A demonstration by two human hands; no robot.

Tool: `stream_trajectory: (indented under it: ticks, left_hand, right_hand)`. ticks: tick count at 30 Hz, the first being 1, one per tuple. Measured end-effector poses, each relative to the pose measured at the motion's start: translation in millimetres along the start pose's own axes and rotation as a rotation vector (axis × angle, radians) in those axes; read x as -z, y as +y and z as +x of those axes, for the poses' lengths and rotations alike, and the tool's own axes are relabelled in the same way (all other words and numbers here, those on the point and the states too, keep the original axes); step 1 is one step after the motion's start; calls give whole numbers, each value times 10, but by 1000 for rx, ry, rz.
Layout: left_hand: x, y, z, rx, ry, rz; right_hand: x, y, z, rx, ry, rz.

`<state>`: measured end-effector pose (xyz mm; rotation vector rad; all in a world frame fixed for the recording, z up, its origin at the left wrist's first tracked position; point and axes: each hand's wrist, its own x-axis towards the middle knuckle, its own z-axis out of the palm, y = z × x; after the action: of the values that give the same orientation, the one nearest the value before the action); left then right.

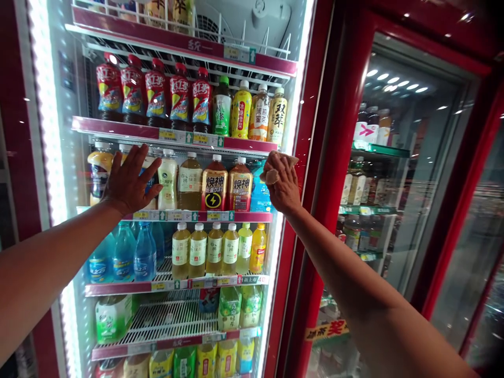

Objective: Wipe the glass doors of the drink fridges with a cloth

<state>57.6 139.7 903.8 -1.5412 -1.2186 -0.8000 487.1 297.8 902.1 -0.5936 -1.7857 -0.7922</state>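
My left hand (pixel 128 181) lies flat with fingers spread on the glass door (pixel 63 157) of a lit drinks fridge, in front of the second shelf's bottles. My right hand (pixel 280 181) is closed on a small beige cloth (pixel 289 159) and presses it against the same door near its right edge, by the red frame (pixel 315 173). Behind the glass stand rows of bottles: red-labelled ones (pixel 157 94) on the upper shelf, amber drinks (pixel 214 184) between my hands, yellow tea bottles (pixel 214 249) and blue water bottles (pixel 124 254) below.
A second red-framed fridge (pixel 413 173) stands to the right, its glass door reflecting ceiling lights, with more bottles on green shelves. White wire shelves with pink price strips (pixel 177 286) run across the left fridge. A yellow-and-red label (pixel 326 331) sits low between the two units.
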Motion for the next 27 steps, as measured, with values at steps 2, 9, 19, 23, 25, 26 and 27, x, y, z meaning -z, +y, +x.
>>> stream_trajectory:
  ticks: [2,9,19,23,25,26,27]
  left_hand:
    - [-3,-3,-4,0,0,-15]
    - [-26,-29,-13,-39,41,-25]
    - [-10,8,-3,-19,36,-125]
    - [-26,0,-5,-39,57,-126]
    - [-39,-8,-10,-47,70,-123]
    - [-45,-11,-14,-51,76,-124]
    - [-51,-12,-17,-53,81,-128]
  right_hand:
    - [8,77,-4,-48,33,-11]
    - [-4,137,-176,8,-27,-26]
    - [-27,165,-124,-211,86,-31]
    - [-25,227,-18,-302,101,-7]
    - [33,316,207,-354,125,-20]
    - [70,355,322,-361,130,-37]
    - [108,383,418,-346,125,-60]
